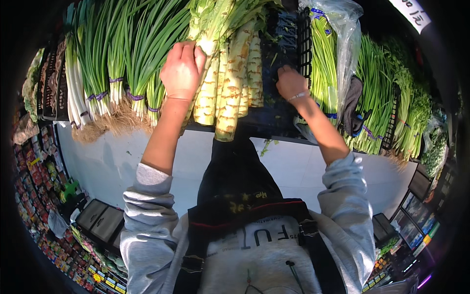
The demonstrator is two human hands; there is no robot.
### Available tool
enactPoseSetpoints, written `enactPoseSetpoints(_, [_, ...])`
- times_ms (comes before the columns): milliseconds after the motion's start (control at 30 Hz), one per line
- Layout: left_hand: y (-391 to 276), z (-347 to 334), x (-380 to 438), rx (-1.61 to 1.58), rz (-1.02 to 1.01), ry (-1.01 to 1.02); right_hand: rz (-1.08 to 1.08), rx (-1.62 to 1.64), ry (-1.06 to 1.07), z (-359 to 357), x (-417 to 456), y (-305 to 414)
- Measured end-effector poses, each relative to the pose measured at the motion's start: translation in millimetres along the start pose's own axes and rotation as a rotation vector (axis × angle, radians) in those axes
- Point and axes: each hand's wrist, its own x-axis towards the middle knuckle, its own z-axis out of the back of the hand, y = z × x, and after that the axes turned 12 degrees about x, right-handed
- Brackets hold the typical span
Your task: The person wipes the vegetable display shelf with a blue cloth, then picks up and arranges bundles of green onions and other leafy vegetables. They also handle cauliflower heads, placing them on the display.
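Note:
Several thick celtuce stalks (pixel 234 88) with leafy tops lie side by side on the dark display shelf, their cut ends towards me. My left hand (pixel 182 70) is at the left side of this pile, curled around a stalk, with its fingertips hidden. Scallion bunches (pixel 137 79) tied with purple bands lie just left of that hand. My right hand (pixel 292 83) is over the dark shelf surface (pixel 271 79), right of the celtuce and apart from it. Its fingers are curled, and whether they hold anything is hidden.
Right of my right hand, a black plastic crate (pixel 304 40) holds green stems (pixel 325 66) beside clear plastic wrap (pixel 349 44). A dark cloth (pixel 353 104) hangs there. Further right lie more bundled greens (pixel 374 95). Packaged goods (pixel 35 187) fill shelves at far left. Leaf scraps (pixel 269 145) lie on the pale floor (pixel 293 167).

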Motion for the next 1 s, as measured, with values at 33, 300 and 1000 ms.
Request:
enactPoseSetpoints(33, [0.1, 0.1, 0.2, 0.004, -0.001, -0.004, 0.019, 0.011, -0.051, -4.0, -8.4, -0.3])
enactPoseSetpoints(300, [2.0, 0.0, 0.6, 0.032, -0.019, -0.010, 0.037, -0.401, -0.190, -45.2, -23.3, -9.7])
enactPoseSetpoints(1000, [-0.4, -1.2, 1.8, 0.002, -0.010, -0.036, -0.329, 0.645, -0.090, -17.9, 69.6, -56.1])
